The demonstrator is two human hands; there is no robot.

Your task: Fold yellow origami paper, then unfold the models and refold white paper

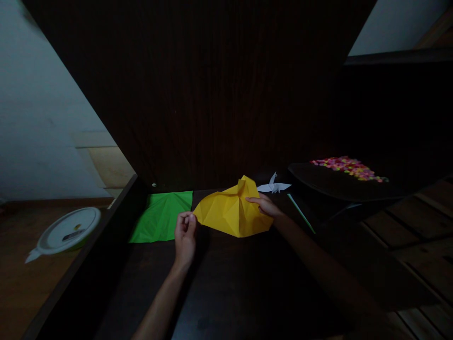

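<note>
1. The left hand [184,233] pinches the near-left corner of a creased yellow paper sheet [231,213], lifting it off the dark table [226,283].
2. The right hand [264,205] presses fingers pinched on its right side, steadying the folds.
3. A green sheet [161,215] lies flat beside it, toward the table's left edge.
4. A white paper crane [274,186] sits behind.
5. A dark tray [339,186] holds colourful small pieces [348,167]; a lidded white bowl [67,229] rests on the floor.

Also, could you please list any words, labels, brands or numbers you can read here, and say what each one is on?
None can be read: the yellow paper, green paper and white paper crane are plain.
The white lid has a dark mark, too small and blurred to read.
</note>
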